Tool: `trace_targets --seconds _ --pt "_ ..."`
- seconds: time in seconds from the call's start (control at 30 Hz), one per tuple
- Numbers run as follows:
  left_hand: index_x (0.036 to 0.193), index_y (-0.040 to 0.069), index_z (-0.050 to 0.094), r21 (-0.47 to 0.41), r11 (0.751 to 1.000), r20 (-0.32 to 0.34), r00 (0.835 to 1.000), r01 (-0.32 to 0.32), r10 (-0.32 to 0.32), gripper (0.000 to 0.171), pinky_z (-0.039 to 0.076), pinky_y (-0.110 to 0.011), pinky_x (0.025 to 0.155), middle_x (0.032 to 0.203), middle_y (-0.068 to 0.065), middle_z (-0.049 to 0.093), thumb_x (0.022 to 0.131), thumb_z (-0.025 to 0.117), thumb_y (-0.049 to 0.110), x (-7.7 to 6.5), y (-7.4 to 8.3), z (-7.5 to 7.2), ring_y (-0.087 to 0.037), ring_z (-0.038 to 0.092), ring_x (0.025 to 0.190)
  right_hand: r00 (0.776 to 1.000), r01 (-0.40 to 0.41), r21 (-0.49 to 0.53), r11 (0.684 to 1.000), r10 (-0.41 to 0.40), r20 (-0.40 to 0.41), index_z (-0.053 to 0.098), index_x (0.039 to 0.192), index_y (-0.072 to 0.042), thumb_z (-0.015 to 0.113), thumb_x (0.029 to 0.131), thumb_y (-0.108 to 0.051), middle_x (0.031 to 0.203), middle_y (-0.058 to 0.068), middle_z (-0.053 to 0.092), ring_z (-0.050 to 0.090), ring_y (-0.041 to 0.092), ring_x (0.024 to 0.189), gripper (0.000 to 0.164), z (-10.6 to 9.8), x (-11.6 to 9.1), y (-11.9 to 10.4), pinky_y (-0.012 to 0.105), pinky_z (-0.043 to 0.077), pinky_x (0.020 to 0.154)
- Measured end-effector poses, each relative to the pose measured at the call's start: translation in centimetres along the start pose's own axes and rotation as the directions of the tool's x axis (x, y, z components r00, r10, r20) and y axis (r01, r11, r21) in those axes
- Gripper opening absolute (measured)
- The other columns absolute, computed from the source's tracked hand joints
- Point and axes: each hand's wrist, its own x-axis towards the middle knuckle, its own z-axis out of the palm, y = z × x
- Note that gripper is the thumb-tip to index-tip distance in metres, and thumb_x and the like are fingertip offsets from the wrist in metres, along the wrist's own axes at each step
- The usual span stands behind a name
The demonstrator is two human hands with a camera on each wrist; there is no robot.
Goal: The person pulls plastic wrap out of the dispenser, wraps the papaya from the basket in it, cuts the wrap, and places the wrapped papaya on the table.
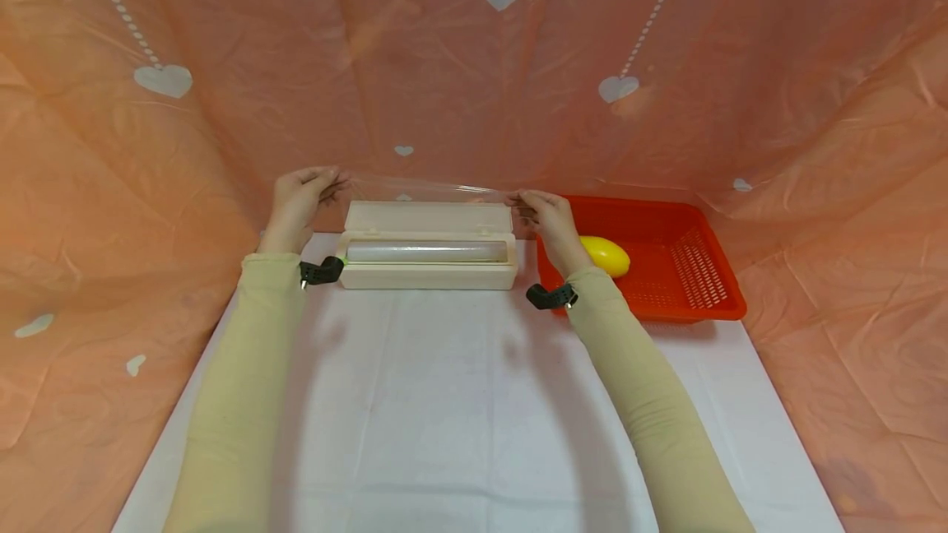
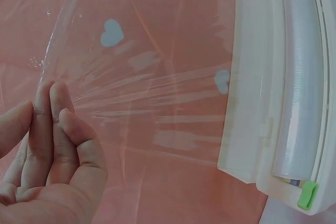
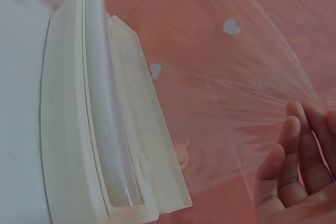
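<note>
Clear film (image 1: 474, 188) stretched beyond the open cream box (image 1: 428, 276)

Head view: I see the left hand (image 1: 296, 202) and right hand (image 1: 555, 227) pinching the film's edge, well apart. Left wrist: thumb and fingers (image 2: 41, 140) nip it. Right wrist: I see creases gathering at the pinching fingertips (image 3: 294, 109)

A white tabletop (image 1: 429, 401) carries a cream film box (image 1: 428, 278); beside it, a red basket (image 1: 655, 263).

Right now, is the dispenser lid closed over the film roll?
No, the head view shows the lid open at the far side of the dispenser, with the film roll exposed.
</note>
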Motion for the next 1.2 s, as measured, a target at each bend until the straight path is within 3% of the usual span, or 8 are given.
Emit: trace_targets --seconds 0.33,0.57,0.9,1.07,1.2 --pt "0.118 0.002 0.063 -0.019 1.000 0.008 1.000 0.005 -0.005 0.030 0.051 -0.023 0.083 0.114 -0.011 0.066 0.093 0.063 0.018 0.1 0.8 0.3 -0.022 0.060 0.111 0.999 0.043 0.012 0.999 -0.044 0.026 0.071 0.108 -0.001 0.055 0.099 -0.023 0.099 0.008 0.069 0.060 0.020 0.086 0.029 -0.3 0.1 -0.4 0.033 0.046 0.081" --pt "0.120 0.003 0.063 -0.027 0.999 0.002 1.000 0.019 -0.019 0.032 0.051 -0.021 0.078 0.116 -0.011 0.066 0.092 0.064 0.019 -0.1 1.4 0.4 -0.020 0.061 0.110 0.998 0.052 -0.016 0.999 -0.051 0.029 0.071 0.110 -0.002 0.054 0.099 -0.024 0.109 0.015 0.067 0.060 0.021 0.090 0.029 -0.6 0.0 -0.9 0.033 0.047 0.084" --pt "0.110 0.003 0.067 -0.042 0.998 0.001 0.998 -0.056 0.056 0.022 0.052 -0.020 0.074 0.100 -0.005 0.071 0.093 0.063 0.015 -0.1 1.7 0.7 -0.019 0.063 0.102 0.998 0.060 -0.040 0.997 -0.059 0.024 0.070 0.110 -0.003 0.056 0.098 -0.024 0.110 0.015 0.066 0.058 0.021 0.090 0.028 -0.7 0.3 -1.8 0.034 0.045 0.084" --pt "0.114 0.001 0.066 -0.067 0.995 0.000 0.998 -0.069 0.069 0.026 0.052 -0.022 0.078 0.104 -0.009 0.070 0.092 0.065 0.015 -0.1 2.0 0.8 -0.020 0.063 0.102 0.998 0.059 -0.046 0.997 -0.058 0.032 0.071 0.110 -0.005 0.057 0.098 -0.027 0.118 0.020 0.062 0.058 0.021 0.094 0.028 -0.8 0.4 -2.2 0.037 0.044 0.088" --pt "0.116 -0.001 0.064 -0.080 0.994 0.003 0.997 -0.075 0.076 0.029 0.051 -0.024 0.083 0.110 -0.013 0.068 0.091 0.065 0.014 -0.2 2.3 0.9 -0.021 0.063 0.102 0.997 0.068 -0.045 0.997 -0.067 0.027 0.072 0.108 -0.005 0.057 0.098 -0.026 0.111 0.015 0.066 0.058 0.021 0.093 0.027 -1.0 0.5 -2.5 0.038 0.043 0.090"
